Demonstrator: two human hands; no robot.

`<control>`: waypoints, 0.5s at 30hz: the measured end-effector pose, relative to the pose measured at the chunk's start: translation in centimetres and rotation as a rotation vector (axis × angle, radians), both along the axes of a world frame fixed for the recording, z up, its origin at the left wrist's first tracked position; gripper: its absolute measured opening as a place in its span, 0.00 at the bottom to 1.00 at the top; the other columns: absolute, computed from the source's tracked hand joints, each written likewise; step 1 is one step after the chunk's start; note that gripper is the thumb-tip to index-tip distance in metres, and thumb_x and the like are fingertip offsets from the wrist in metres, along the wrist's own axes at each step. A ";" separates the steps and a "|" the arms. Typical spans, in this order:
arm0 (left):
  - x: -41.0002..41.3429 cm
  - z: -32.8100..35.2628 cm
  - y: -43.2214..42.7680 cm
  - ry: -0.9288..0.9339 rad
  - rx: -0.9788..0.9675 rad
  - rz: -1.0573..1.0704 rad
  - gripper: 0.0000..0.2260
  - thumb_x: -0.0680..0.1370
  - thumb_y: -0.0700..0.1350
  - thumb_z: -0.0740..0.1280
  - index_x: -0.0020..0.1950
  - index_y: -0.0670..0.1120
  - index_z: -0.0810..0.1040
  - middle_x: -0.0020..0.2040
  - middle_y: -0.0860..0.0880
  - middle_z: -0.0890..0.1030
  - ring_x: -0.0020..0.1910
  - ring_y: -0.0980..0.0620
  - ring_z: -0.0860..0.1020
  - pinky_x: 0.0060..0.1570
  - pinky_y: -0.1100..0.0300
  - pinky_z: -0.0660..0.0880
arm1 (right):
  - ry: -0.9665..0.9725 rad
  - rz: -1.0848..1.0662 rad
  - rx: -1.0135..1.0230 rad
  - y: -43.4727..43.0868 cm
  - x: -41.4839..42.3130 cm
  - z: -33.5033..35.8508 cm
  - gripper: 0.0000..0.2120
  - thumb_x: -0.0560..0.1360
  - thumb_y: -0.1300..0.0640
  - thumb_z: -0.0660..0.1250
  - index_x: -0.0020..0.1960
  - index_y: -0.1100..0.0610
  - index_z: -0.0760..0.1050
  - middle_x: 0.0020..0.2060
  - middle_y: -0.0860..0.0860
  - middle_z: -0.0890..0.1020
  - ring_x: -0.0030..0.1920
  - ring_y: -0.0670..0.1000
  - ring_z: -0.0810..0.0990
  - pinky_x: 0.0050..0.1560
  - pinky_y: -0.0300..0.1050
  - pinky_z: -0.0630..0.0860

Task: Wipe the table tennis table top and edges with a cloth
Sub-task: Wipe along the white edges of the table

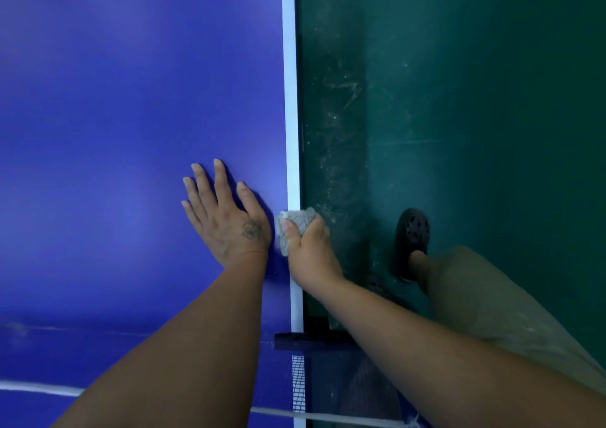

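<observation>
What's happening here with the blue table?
A person is cleaning a table tennis table. The right hand grips a bunched grey cloth and presses it against the white side edge. The left hand lies flat, fingers spread, on the blue top beside it. The net shows at the bottom, and a dusty green floor lies beyond the edge.

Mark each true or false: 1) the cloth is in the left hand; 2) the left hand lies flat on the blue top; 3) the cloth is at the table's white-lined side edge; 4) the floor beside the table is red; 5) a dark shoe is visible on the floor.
1) False. The right hand grips the cloth.
2) True. The left hand lies open, palm down, on the blue table top.
3) True. The cloth sits on the white edge line.
4) False. The floor is green and dusty.
5) True. A dark shoe stands beside the table.
</observation>
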State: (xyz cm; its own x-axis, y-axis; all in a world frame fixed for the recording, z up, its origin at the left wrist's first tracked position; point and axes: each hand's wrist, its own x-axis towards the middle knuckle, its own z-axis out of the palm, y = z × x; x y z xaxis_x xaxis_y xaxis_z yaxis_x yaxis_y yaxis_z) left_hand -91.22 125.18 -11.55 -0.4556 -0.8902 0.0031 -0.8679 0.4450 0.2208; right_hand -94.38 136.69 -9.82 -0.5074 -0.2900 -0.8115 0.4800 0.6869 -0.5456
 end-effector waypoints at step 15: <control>-0.5 0.1 -0.1 0.022 0.026 0.025 0.25 0.87 0.53 0.56 0.85 0.50 0.66 0.87 0.48 0.58 0.87 0.47 0.53 0.85 0.43 0.49 | -0.023 -0.051 0.025 -9.0 -15.5 0.2 0.33 0.86 0.36 0.54 0.79 0.61 0.58 0.77 0.62 0.65 0.76 0.65 0.68 0.75 0.61 0.67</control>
State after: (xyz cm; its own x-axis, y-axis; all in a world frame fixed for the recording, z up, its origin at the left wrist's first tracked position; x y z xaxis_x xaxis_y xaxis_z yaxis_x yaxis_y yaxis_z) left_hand -91.71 125.10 -11.49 -0.4334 -0.9011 -0.0107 -0.8735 0.4172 0.2509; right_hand -109.88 127.65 -9.61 -0.5023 -0.2436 -0.8297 0.5272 0.6743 -0.5171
